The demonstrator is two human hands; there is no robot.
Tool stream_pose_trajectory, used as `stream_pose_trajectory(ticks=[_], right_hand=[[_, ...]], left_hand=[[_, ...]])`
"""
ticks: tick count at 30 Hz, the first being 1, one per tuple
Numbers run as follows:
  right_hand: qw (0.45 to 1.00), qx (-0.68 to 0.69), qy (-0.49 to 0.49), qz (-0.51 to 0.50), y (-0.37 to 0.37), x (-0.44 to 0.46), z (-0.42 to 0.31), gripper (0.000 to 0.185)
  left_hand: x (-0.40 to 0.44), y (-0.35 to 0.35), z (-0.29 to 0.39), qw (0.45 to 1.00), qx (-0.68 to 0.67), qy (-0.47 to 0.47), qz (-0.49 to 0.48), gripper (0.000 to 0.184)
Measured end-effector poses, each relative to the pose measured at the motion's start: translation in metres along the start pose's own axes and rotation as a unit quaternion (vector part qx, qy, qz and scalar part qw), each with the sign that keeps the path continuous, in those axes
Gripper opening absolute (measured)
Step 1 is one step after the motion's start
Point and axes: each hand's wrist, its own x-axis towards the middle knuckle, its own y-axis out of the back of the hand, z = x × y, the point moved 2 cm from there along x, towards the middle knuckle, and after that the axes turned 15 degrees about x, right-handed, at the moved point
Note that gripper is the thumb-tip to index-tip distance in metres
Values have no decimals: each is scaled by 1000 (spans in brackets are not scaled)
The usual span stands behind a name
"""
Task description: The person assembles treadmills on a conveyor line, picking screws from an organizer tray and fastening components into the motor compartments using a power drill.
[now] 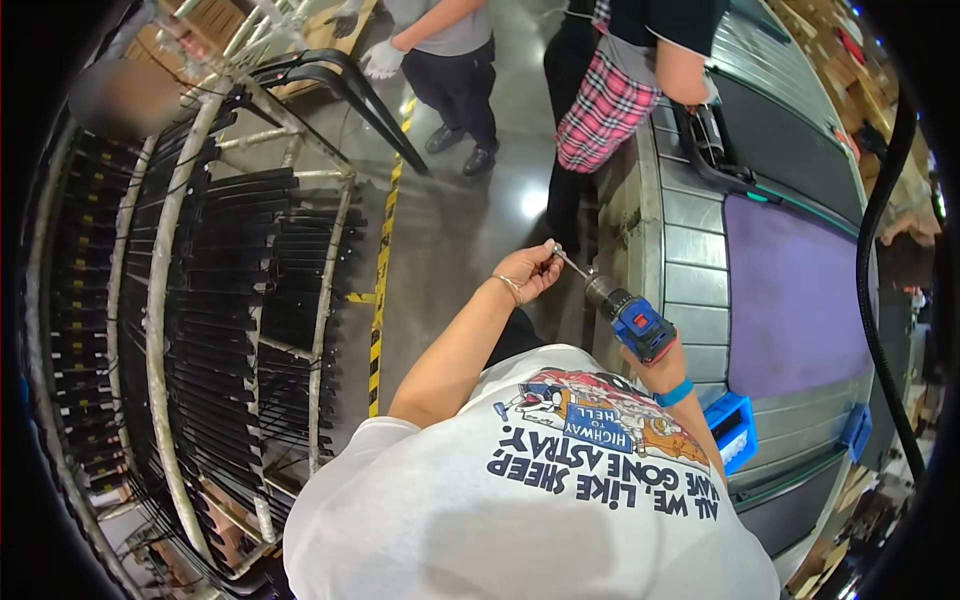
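In my right hand (655, 362) is a blue and black power drill (637, 322), its long thin bit pointing up and left. My left hand (530, 271) is closed in a pinch at the tip of that bit, around a small metal piece (556, 249) too small to make out well. A thin bracelet is on my left wrist, a blue band on my right. Both hands are in front of my body, above the floor and left of the slatted metal conveyor (696, 250).
A purple mat (790, 295) and a blue bin (728, 432) are on the conveyor. A person in a plaid apron (610, 105) stands beside it. Another person (447, 70) wears gloves near bent black tubes (370, 95). Racks of black bars (225, 250) fill the left. A black cable (872, 330) hangs right.
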Motion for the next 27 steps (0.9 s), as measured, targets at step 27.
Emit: stream_pose_trajectory(ticks=[27], right_hand=[[991, 48, -43, 114, -221, 367, -21, 17]], left_hand=[[144, 95, 401, 994, 103, 1, 34, 18]])
